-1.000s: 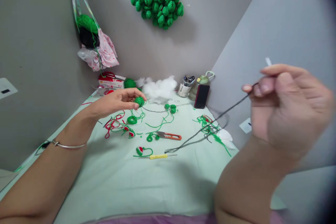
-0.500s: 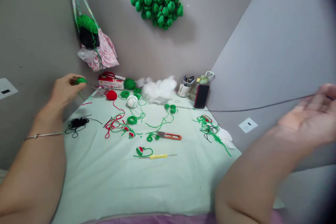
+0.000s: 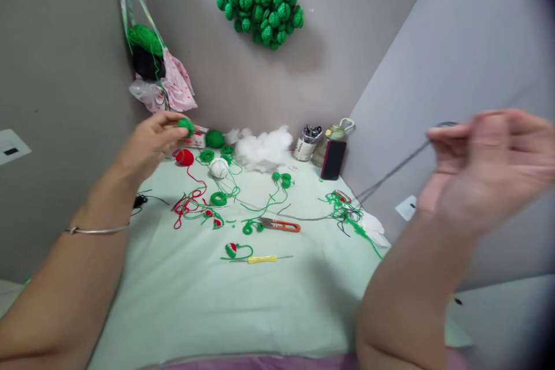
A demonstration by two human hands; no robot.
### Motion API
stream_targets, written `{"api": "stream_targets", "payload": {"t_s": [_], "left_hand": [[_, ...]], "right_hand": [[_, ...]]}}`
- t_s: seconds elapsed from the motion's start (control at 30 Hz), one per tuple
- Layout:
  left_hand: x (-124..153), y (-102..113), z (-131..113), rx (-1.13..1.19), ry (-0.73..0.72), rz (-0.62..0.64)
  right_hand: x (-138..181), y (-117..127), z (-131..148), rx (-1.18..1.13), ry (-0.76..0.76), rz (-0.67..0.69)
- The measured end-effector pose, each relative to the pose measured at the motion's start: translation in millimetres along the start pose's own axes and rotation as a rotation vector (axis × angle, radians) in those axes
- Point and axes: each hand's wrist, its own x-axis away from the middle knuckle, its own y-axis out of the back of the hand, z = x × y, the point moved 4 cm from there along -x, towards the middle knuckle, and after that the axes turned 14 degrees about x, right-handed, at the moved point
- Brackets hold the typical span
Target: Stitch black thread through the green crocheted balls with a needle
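Note:
My left hand (image 3: 150, 141) is raised over the table's far left and pinches a small green crocheted ball (image 3: 186, 125) between thumb and fingertips. My right hand (image 3: 485, 165) is up at the right, blurred by motion, its fingers closed on a dark thread (image 3: 392, 172). The thread slopes down from that hand to the table near a tangle of green yarn (image 3: 344, 211). A thin bangle (image 3: 93, 230) sits on my left wrist.
On the pale green table (image 3: 208, 300) lie a yellow-handled crochet hook (image 3: 261, 258), orange thread snips (image 3: 280, 224), red and green yarn scraps (image 3: 193, 205), white stuffing (image 3: 264, 147), a phone (image 3: 333, 159) and a pen tin (image 3: 306, 143). A cluster of green balls (image 3: 260, 0) hangs on the wall.
My left hand has come back rightward with the green ball. My right hand has swung in from the far right edge and closed, and the taut thread now slopes down slack to the table.

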Motion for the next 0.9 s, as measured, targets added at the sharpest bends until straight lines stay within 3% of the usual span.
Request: {"api": "stream_targets", "payload": {"t_s": [0.03, 0.1, 0.17, 0.23, 0.43, 0.9], "left_hand": [[6, -23, 3, 0.038, 0.044, 0.102], [20, -59, 9, 0.079, 0.076, 0.252], [33, -83, 16, 0.066, 0.118, 0.342], [43, -95, 20, 0.057, 0.143, 0.410], [48, -97, 19, 0.043, 0.116, 0.454], [49, -98, 16, -0.019, 0.102, 0.486]], "right_hand": [[15, -14, 11, 0.066, 0.138, 0.028], [45, -46, 24, 0.176, 0.232, 0.236], [73, -72, 29, 0.296, 0.311, 0.447], [93, -87, 30, 0.418, 0.413, 0.558], [110, -97, 31, 0.610, 0.620, 0.676], [117, -100, 36, 0.652, 0.690, 0.706]]}}
